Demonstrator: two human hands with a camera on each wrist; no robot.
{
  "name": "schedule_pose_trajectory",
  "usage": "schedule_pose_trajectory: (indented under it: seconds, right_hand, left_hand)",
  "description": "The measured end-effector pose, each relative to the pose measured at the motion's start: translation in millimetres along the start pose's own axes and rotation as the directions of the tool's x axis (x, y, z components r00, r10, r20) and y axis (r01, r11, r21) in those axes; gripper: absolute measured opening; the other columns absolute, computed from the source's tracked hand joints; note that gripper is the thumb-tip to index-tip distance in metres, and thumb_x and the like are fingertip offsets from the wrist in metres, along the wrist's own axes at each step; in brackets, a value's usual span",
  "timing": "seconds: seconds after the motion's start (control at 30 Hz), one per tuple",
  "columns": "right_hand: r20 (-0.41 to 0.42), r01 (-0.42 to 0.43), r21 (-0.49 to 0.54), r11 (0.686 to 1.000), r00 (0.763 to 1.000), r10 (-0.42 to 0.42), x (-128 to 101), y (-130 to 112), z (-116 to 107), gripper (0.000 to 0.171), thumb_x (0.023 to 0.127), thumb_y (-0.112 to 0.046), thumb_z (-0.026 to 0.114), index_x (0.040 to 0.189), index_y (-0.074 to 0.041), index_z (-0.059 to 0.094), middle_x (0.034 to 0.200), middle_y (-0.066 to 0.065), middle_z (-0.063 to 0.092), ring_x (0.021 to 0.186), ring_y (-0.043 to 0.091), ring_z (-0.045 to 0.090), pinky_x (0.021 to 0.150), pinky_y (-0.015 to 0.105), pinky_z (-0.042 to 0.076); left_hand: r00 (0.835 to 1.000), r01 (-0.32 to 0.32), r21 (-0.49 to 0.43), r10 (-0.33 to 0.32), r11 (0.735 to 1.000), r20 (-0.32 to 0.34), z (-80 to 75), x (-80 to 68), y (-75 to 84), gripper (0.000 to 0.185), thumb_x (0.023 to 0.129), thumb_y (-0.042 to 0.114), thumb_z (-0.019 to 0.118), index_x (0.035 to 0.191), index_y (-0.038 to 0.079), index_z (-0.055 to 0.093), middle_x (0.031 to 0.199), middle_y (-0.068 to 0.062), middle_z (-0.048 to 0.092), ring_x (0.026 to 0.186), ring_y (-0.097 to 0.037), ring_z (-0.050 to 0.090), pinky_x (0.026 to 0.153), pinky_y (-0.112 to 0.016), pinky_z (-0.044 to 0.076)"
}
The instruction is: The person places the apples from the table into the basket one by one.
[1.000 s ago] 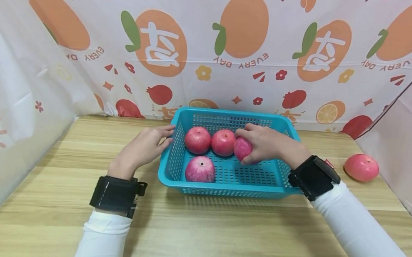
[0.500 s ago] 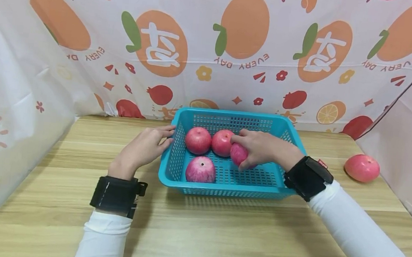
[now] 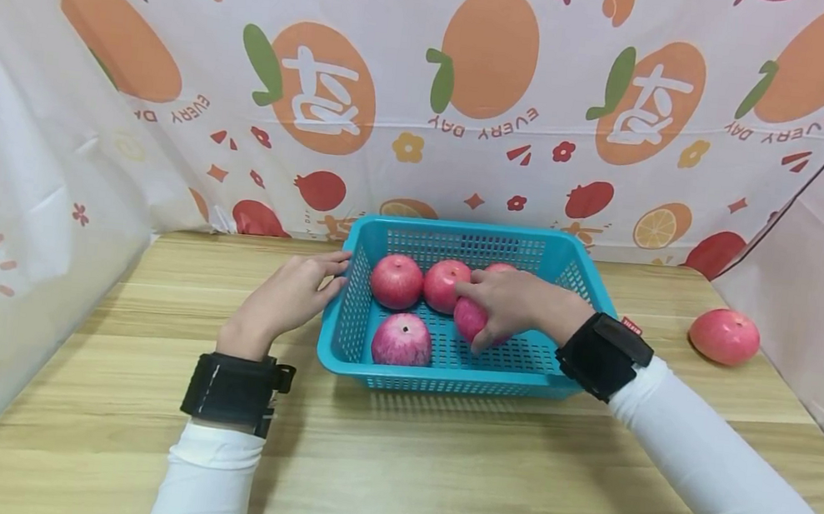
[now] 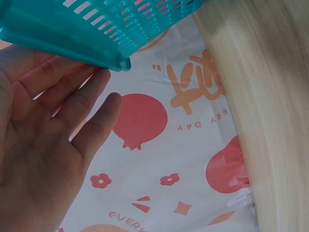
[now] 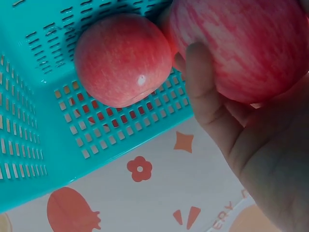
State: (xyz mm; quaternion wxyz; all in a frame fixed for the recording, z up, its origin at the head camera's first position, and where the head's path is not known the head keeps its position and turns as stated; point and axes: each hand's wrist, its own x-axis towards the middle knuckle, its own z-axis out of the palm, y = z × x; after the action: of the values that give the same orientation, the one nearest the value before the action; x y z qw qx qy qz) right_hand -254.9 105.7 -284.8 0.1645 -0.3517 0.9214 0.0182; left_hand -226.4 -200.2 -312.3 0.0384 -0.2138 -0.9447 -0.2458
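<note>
My right hand (image 3: 516, 300) grips a dark pink streaked apple (image 3: 469, 320) inside a turquoise plastic basket (image 3: 445, 374). Its thumb and fingers wrap the fruit's sides, and the palm hides part of it. Also in the basket are two red apples (image 3: 397, 281) along the back, a purplish streaked apple (image 3: 402, 341) at the front left, and another red apple (image 5: 123, 60) partly hidden behind the right hand in the head view. At the basket's left rim, my left hand (image 3: 283, 298) touches the edge with extended fingers; the left wrist view shows the fingertips (image 4: 102, 77) just under the rim.
One more pinkish-red apple (image 3: 724, 336) lies on the wooden table (image 3: 434, 477), to the right of the basket. A white fruit-print cloth (image 3: 393, 79) hangs close behind the basket and along the left side.
My right hand has drawn the gripped apple slightly left and toward the front of the basket, uncovering part of the red apple behind it. The left hand has stayed at the rim.
</note>
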Motion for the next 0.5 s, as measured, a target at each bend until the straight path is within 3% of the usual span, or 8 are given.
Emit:
schedule_pose_trajectory:
  seconds: [0.23, 0.4, 0.5]
  right_hand:
    - [0.046, 0.018, -0.038, 0.999, 0.999, -0.017, 3.3, -3.2, 2.4, 0.084, 0.082, -0.042, 0.084, 0.151, -0.013, 0.046, 0.147, 0.018, 0.046, 0.127, 0.035, 0.050, 0.098, 0.055, 0.050]
    - [0.086, 0.017, -0.052, 0.998, 0.996, -0.013, 8.1, -7.6, 6.8, 0.083, 0.082, -0.039, 0.085, 0.152, -0.015, 0.047, 0.150, 0.017, 0.044, 0.128, 0.033, 0.049, 0.097, 0.054, 0.051]
    - [0.110, 0.016, -0.069, 0.997, 0.994, -0.008, 11.3, -10.3, 10.5, 0.082, 0.082, -0.036, 0.085, 0.152, -0.016, 0.048, 0.151, 0.016, 0.045, 0.128, 0.031, 0.049, 0.096, 0.051, 0.052]
  left_hand:
    - [1.000, 0.004, -0.003, -0.004, 1.000, -0.004, 0.1, -0.4, 0.0, 0.041, 0.100, 0.006, 0.062, 0.137, -0.012, 0.056, 0.147, -0.025, 0.050, 0.130, -0.047, 0.052, 0.091, -0.049, 0.056]
    - [1.000, 0.006, -0.002, -0.006, 1.000, -0.003, 0.3, -0.5, 0.2, 0.041, 0.100, 0.006, 0.062, 0.137, -0.012, 0.056, 0.147, -0.025, 0.049, 0.124, -0.046, 0.057, 0.077, -0.040, 0.060]
    - [1.000, 0.007, -0.004, -0.007, 1.000, 0.000, 0.3, -0.3, 0.4, 0.041, 0.100, 0.006, 0.062, 0.137, -0.012, 0.056, 0.147, -0.025, 0.049, 0.127, -0.046, 0.055, 0.086, -0.044, 0.059]
